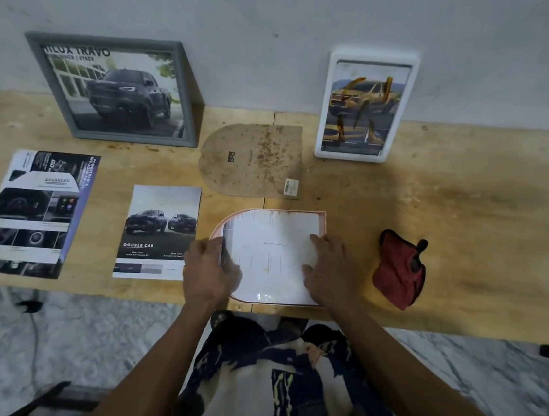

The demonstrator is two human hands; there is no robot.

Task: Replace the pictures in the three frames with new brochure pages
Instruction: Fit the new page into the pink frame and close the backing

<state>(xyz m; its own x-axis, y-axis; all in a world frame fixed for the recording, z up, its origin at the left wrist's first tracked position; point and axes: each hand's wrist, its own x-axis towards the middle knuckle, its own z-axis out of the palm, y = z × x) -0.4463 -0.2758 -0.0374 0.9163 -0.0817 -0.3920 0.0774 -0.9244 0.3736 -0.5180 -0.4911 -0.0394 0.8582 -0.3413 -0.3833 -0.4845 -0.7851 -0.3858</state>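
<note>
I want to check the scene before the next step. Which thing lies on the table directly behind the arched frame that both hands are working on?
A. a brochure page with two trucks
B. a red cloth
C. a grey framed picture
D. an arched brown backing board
D: the arched brown backing board lies flat just behind the arched frame, between it and the wall.

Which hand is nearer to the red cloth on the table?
Right. The right hand lies flat on the arched frame's white sheet, just left of the red cloth and not touching it. The left hand grips the sheet's opposite edge, farther away.
</note>
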